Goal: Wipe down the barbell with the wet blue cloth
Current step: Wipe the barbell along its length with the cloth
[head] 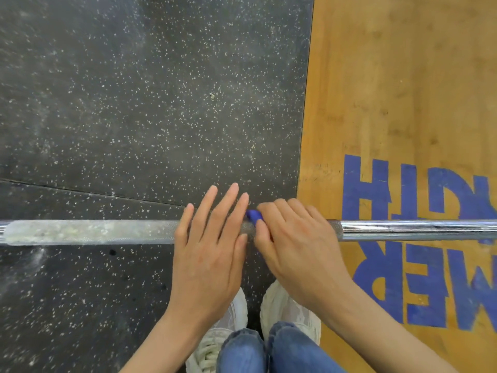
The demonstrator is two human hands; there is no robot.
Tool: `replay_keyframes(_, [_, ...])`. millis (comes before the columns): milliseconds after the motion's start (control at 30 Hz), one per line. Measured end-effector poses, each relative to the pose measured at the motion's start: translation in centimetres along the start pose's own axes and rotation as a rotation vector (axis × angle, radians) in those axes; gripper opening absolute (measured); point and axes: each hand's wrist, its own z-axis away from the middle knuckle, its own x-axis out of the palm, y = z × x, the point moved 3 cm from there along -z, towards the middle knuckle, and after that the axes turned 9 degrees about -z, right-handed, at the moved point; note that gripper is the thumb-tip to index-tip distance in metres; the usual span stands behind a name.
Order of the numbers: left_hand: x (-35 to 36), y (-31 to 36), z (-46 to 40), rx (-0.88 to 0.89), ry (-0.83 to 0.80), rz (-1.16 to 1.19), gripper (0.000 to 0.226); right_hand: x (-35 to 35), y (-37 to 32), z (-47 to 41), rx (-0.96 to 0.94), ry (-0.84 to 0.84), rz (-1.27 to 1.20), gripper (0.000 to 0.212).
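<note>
Head view: left hand point(209, 238) flat, fingers straight on barbell point(91, 232); right hand point(295, 238) curled, gripping blue cloth point(252, 216).

Bare forearms, blue denim jeans point(269, 351) and white lace-up trainers point(215, 343) with mesh uppers.

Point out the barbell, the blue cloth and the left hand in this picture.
barbell point(416, 229): head view, shiny shaft right of the hands.
blue cloth point(253, 215): head view, corner showing under the fingers.
left hand point(209, 246): head view, its back.
</note>
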Motion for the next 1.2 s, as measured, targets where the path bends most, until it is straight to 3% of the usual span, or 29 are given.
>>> replay_keyframes(133, [0.2, 0.3, 0.8, 0.01, 0.001, 0.001, 0.053, -1.3, 1.0, 0.8, 0.113, -0.001, -0.037, 0.035])
replay_keyframes(300, [0.2, -0.2, 1.8, 0.027, 0.029, 0.025, 0.055, -0.1, -0.5, 0.0, -0.035, -0.162, -0.03, 0.032])
replay_keyframes(400, [0.3, 0.0, 2.1, 0.047, 0.013, -0.03, 0.054, -1.8, 1.2, 0.5, 0.002, -0.105, -0.01, 0.029])
replay_keyframes(533, [0.5, 0.1, 2.3, 0.039, 0.021, -0.049, 0.051, -0.4, -1.0, -0.8, -0.093, -0.085, 0.046, 0.031])
replay_keyframes(633, [0.5, 0.1, 2.2, 0.049, 0.019, -0.084, 0.051, -0.8, 1.0, 1.4, -0.06, -0.186, -0.043, 0.042])
replay_keyframes(800, [0.5, 0.2, 1.6, 0.028, 0.034, -0.078, 0.05, -0.4, 1.4, 4.7, -0.043, -0.011, -0.073, 0.044])
replay_keyframes(967, [0.6, 0.0, 0.4, 0.023, 0.055, -0.068, 0.05, 0.0, 0.8, 2.3, 0.073, 0.026, -0.087, 0.048])
replay_keyframes(1133, [0.4, -0.1, -1.3, 0.001, 0.078, -0.044, 0.05, 0.6, 0.7, 3.7, -0.067, 0.027, -0.025, 0.047])
replay_keyframes(1200, [0.4, -0.2, -2.1, 0.005, 0.091, -0.033, 0.05, 0.5, 1.4, 0.6, -0.019, 0.055, -0.022, 0.049])
